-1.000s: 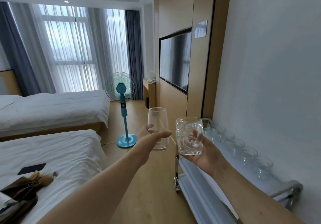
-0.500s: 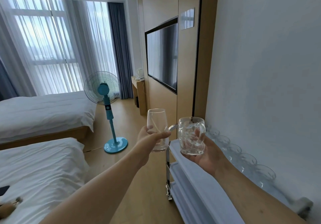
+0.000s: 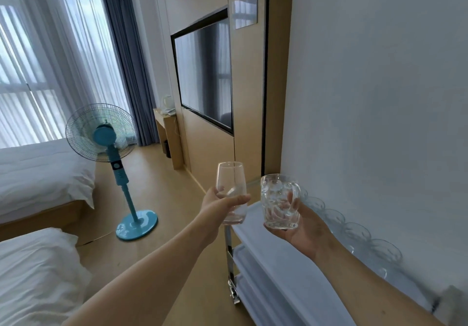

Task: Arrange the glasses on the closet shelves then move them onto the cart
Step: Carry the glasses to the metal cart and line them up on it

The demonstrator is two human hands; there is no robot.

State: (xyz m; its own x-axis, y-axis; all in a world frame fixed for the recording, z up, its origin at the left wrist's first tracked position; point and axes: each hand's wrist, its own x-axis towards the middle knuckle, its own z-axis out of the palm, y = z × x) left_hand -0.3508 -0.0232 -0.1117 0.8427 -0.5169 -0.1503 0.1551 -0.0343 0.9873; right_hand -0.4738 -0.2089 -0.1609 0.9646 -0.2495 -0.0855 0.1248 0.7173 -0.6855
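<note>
The left hand (image 3: 219,205) holds a tall smooth glass (image 3: 231,191) upright, its grip wrapped round the lower half. The right hand (image 3: 307,227) cradles a dimpled mug (image 3: 278,201) from beneath and behind, above the cart (image 3: 273,262), where a row of glasses (image 3: 354,232) lines the wall.

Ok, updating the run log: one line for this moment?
left hand: holds tumbler | right hand: holds mug | cart: glasses row by wall

Two bare forearms enter from 6 o'clock, no sleeves, watch or bracelet visible on either. The left hand (image 3: 219,205) and right hand (image 3: 307,229) wear no gloves or rings that show.
</note>
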